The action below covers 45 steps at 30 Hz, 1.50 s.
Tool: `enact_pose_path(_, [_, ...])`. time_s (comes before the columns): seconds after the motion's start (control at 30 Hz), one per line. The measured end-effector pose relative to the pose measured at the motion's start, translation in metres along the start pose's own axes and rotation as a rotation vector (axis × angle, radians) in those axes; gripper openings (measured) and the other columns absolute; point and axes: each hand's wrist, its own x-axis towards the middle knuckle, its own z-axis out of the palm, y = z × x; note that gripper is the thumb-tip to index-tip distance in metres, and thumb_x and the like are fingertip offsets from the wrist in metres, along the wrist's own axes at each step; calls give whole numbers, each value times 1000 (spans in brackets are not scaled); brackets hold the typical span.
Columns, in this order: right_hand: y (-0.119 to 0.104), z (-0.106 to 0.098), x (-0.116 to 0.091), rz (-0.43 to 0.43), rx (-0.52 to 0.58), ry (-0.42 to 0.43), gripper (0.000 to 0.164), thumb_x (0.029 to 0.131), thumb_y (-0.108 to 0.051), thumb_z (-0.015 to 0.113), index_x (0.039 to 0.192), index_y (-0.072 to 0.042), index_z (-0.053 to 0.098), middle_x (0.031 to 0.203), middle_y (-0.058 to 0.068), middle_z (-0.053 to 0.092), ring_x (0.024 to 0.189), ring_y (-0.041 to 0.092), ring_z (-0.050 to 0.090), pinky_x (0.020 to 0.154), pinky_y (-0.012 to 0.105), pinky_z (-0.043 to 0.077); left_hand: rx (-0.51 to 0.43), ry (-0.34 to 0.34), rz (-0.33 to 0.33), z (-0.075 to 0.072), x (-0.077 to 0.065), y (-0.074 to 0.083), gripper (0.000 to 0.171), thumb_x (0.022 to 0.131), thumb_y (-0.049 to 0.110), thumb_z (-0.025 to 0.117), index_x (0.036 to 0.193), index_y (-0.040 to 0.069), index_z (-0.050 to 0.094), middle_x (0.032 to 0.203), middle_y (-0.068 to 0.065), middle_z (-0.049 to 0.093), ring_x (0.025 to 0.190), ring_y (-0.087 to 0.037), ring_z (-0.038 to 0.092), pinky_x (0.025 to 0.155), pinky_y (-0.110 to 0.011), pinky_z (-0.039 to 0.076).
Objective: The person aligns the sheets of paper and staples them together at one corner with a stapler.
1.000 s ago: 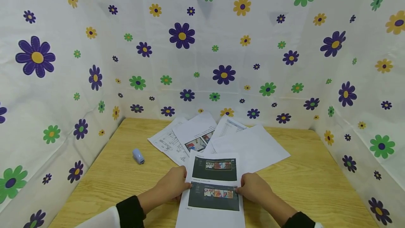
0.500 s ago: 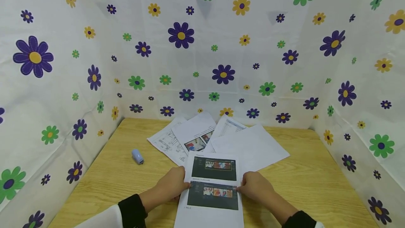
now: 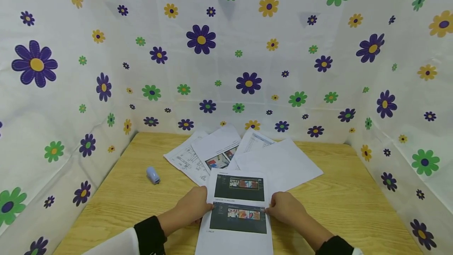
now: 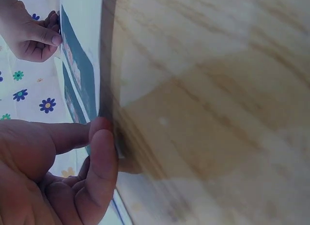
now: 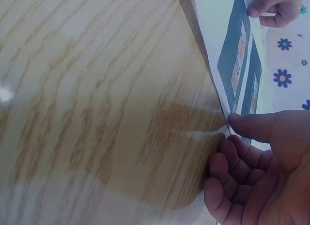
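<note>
A white sheet of paper (image 3: pixel 233 243) printed with two dark screenshots lies toward me at the front middle of the table. My left hand (image 3: pixel 191 207) pinches its left edge between thumb and forefinger, level with the lower screenshot. On the opposite edge my right hand (image 3: pixel 287 208) pinches the paper with thumb above and curled fingers underneath. In the left wrist view the left fingertips (image 4: pixel 102 138) grip right at the sheet's edge. The right wrist view has the right thumb (image 5: pixel 252 126) on top of the margin. The sheet's far end overlaps other papers behind it.
Behind the sheet, several papers are fanned out: a line drawing (image 3: pixel 189 160), a page with photos (image 3: pixel 217 145), a table printout (image 3: pixel 253 143) and a blank sheet (image 3: pixel 283 162). A small light-blue cylindrical object (image 3: pixel 153 175) lies on the wooden table (image 3: pixel 124 204) at left. Flowered cloth (image 3: pixel 226 50) walls the table's back and sides.
The whole scene has shifted slightly left in the head view. Both hands keep their grip on the sheet, which stays nearly still on the table.
</note>
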Motion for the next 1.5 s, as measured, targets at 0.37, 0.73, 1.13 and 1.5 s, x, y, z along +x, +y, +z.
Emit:
enact_pose_path(0.37, [13,-14,5,71,143,-3,26,89,-28,77,77,-10,64,67,2,58,61,16,53,52,28,43,205,30,36,-11,28,15,44,80,33,88,100,3,65,80,-3,64,59,-15,59,51,-30,46])
enact_pose_path(0.73, [36,-39,23,253,409,73,31,93,-26,74,93,2,60,74,13,63,62,23,65,57,34,59,373,34,272,-41,86,69,67,81,46,86,128,6,62,108,-9,69,88,-22,65,70,-38,54])
enact_pose_path(1.13, [50,-55,25,324,843,10,66,100,-24,66,139,22,38,129,42,54,106,45,68,88,47,60,615,-30,469,-33,159,78,60,94,43,73,140,10,54,133,-13,61,121,-30,58,99,-50,51])
enact_pose_path(1.5, [54,-64,26,383,1003,45,70,100,-20,65,145,22,31,135,44,50,115,49,64,94,48,58,491,-71,355,-8,201,104,68,94,51,70,145,9,52,136,-12,63,128,-31,58,111,-49,44])
